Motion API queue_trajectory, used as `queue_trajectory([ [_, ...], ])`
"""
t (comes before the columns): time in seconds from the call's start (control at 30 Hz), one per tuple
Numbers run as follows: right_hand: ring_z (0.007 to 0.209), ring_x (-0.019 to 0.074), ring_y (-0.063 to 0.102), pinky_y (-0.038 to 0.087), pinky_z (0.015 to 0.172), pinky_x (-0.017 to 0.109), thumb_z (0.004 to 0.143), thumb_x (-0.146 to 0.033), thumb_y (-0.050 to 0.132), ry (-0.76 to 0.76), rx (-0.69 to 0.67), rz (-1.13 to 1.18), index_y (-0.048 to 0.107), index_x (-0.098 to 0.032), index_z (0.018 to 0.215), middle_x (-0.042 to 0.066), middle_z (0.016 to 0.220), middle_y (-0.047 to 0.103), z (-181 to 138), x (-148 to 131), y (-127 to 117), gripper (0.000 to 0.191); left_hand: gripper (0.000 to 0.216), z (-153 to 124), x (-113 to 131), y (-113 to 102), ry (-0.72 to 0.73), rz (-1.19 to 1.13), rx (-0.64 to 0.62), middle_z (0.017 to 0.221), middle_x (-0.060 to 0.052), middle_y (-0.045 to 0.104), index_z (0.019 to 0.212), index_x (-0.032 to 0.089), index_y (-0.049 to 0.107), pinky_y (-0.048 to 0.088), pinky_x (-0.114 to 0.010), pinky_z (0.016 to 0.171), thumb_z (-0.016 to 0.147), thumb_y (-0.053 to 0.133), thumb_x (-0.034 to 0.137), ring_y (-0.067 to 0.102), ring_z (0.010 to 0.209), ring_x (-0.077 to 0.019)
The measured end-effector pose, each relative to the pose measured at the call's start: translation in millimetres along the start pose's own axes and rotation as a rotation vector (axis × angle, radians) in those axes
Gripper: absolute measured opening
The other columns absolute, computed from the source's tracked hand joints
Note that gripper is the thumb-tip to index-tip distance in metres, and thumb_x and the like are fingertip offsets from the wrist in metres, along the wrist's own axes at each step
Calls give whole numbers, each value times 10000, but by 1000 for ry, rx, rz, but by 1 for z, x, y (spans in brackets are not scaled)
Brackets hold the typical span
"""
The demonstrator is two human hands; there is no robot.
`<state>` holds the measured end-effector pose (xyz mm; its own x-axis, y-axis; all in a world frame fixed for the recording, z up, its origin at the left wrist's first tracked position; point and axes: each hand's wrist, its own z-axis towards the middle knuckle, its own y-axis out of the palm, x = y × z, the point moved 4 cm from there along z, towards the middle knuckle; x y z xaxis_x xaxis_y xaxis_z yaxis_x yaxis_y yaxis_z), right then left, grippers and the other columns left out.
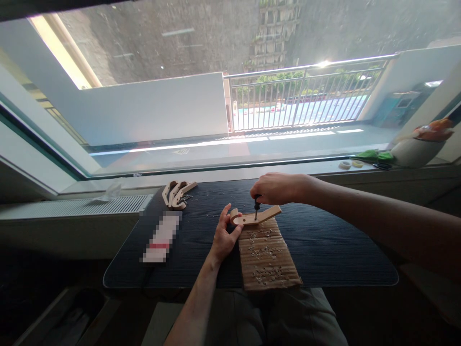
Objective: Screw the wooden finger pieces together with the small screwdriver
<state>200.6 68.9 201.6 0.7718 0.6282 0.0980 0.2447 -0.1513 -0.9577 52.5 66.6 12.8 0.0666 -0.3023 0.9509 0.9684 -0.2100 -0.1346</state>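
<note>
My right hand [272,187] is closed around the dark handle of a screwdriver [257,205]. The shaft points down, and its tip meets a pale curved wooden hook [260,217] with a dark hole in it. At the hook's rounded left end, my left hand [225,235] grips the wood between thumb and fingers. Underneath lies a piece of corrugated cardboard [266,254] with many small holes and torn bits on its surface. Whether a screw sits under the tip is too small to tell.
Several similar wooden hooks [175,194] lie at the table's back left, with some screws [185,198] by them. A blurred-out pale object [162,238] rests nearer on the dark table [334,240]. Tape rolls [345,165] and a white pot [414,150] stand on the windowsill.
</note>
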Motion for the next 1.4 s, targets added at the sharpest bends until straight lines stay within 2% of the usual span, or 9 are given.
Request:
queue_trajectory([
  [0.17,766,205,593,359,621,303,768,-178,525,13,23,2,680,-216,1041,67,891,691,-1,1,-4,316,692,0,1,0,8,5,4,1124,-65,645,1390,201,286,326,-389,1067,784,619,212,583,1079,-180],
  [0.3,716,193,581,345,599,303,759,-130,504,-34,21,2,708,-213,907,62,811,688,0,-1,-4,266,675,0,4,-1,7,18,7,1121,-61,647,1374,201,320,319,-383,1071,773,628,204,569,1109,-182],
  [0.47,711,194,576,351,621,312,780,-146,491,-27,34,12,715,-198,876,79,814,689,1,-3,-2,249,671,0,3,0,23,19,-1,1142,-68,636,1379,200,310,325,-399,1071,780,612,186,547,1141,-191],
  [0.63,721,181,577,354,622,297,789,-173,487,17,16,-1,715,-182,887,81,820,686,0,-2,-2,248,524,0,3,-1,64,60,5,1294,-90,535,1277,212,457,282,-413,1103,773,590,161,444,1261,-223],
  [0.8,751,189,582,352,616,295,766,-191,525,36,29,-4,692,-213,1006,69,873,687,-2,-1,-4,294,673,-1,-1,-1,34,-22,-31,1273,-90,541,1381,229,297,326,-411,1077,768,555,128,505,1195,-207],
  [0.87,756,192,580,352,612,297,755,-173,525,35,32,-2,684,-227,1028,64,875,685,-1,0,-4,321,667,-1,-2,-1,29,-35,-26,1248,-85,546,1380,228,297,345,-401,1061,770,546,124,519,1169,-201],
  [1.0,707,183,566,338,585,300,751,-131,503,-3,5,-11,706,-215,899,63,814,680,2,0,1,265,638,0,-5,0,33,-54,7,1161,-65,554,1372,237,300,407,-356,998,789,544,148,558,1081,-177],
  [1.1,695,178,558,331,580,301,759,-122,495,-8,12,-7,704,-206,874,71,802,677,3,-1,3,253,629,0,-7,1,34,-65,19,1127,-59,546,1373,243,297,422,-337,975,802,552,172,567,1044,-166],
  [1.4,681,164,551,330,588,293,803,-187,485,15,-2,8,700,-190,878,62,799,677,1,2,4,228,630,0,-6,0,32,-50,25,1076,-48,557,1375,246,295,426,-322,960,810,572,212,577,980,-149],
])
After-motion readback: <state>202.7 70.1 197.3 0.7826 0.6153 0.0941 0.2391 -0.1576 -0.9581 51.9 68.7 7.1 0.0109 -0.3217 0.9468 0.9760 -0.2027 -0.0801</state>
